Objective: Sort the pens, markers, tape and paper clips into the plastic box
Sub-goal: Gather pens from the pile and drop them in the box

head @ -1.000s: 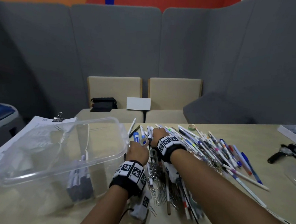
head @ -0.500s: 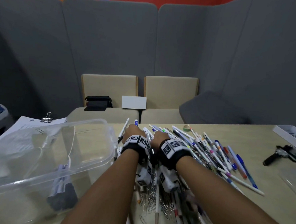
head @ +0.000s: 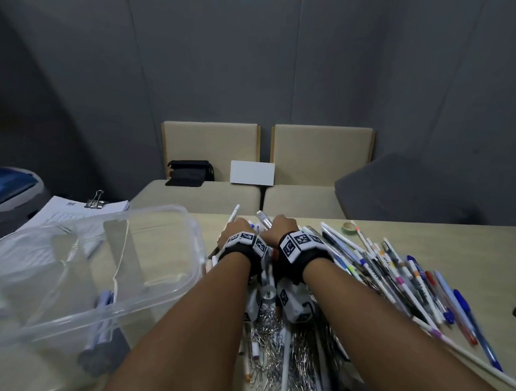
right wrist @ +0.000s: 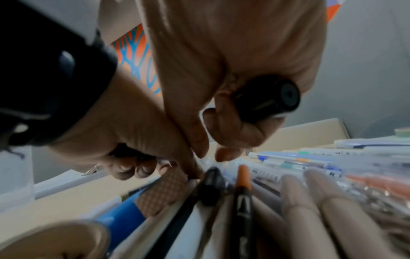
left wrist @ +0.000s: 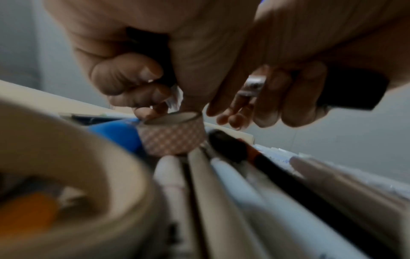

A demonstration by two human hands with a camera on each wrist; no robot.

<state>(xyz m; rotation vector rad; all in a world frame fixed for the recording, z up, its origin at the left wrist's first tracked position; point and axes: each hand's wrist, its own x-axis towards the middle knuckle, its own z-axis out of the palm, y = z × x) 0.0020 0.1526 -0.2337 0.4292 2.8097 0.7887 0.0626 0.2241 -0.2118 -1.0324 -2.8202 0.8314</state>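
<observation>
Both hands (head: 261,227) farther forward than before

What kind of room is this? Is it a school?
Probably an office meeting booth, not surely a school: grey padded walls surround beige seats, and a clipped stack of papers lies on the table.

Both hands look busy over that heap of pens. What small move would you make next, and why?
Probably carry the left hand sideways to the plastic box and drop its pens in. Both hands already grip items: the right hand holds a black marker, and the box stands open just left.
</observation>
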